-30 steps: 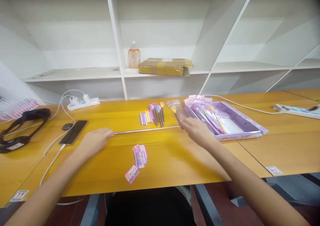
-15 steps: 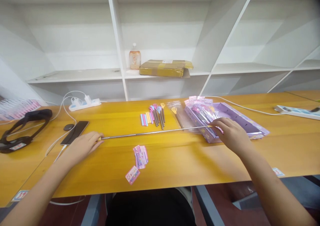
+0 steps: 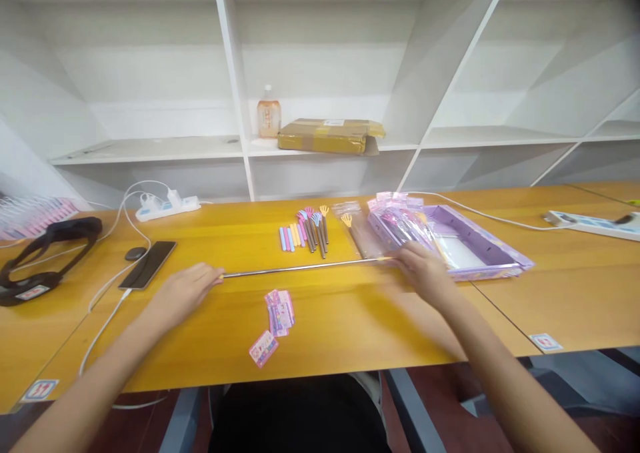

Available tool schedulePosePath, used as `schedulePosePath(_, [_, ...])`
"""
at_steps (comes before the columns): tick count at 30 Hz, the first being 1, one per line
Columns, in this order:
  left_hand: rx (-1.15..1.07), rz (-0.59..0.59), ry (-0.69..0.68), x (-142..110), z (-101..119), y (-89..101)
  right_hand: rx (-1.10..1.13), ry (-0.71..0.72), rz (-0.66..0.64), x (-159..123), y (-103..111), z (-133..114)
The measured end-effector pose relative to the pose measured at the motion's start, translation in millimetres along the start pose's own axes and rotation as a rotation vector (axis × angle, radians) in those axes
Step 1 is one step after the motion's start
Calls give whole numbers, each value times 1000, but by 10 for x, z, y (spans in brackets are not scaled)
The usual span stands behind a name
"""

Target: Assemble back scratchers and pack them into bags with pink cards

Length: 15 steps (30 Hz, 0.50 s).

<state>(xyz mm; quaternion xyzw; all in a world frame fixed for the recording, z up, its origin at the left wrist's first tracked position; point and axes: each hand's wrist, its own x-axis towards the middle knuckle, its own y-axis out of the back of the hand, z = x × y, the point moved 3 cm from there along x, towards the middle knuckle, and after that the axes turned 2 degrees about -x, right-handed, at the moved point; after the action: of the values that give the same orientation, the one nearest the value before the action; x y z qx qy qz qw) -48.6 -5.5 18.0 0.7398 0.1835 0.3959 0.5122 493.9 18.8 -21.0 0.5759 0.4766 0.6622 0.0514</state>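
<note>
A thin telescopic back scratcher, its metal rod drawn out long, spans level above the table between my hands. My left hand pinches its left end, where a bit of yellow shows. My right hand, slightly blurred, is closed on the yellow right end, in front of the purple tray. Behind the rod lie several short back scratchers with coloured claw heads and a row of pastel handle sleeves. One yellow-headed scratcher rests on a clear plastic bag. Pink printed cards lie in front.
Bagged scratchers fill the tray's left part. At left are a phone, a black headset strap, a white power strip and cables. A cardboard box and a bottle stand on the shelf. Another power strip lies right.
My hands have come closer together, the right moving left and the left moving right. The rod between them has become shorter.
</note>
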Motion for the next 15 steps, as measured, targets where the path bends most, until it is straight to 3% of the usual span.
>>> schedulePosePath(5, [-57,-33,-7,557,710,-397,-14,213,15,497,-707,-1209])
schedulePosePath(7, [-45,-41,17,688,858,-479,-53,208,11,624,-853,-1499])
schedulePosePath(10, [-56,-94,17,701,883,-527,-60,243,-79,662,-888,-1632])
schedulePosePath(15, [-118,-152,-65,584,819,-534,-75,242,-191,572,-799,-1529])
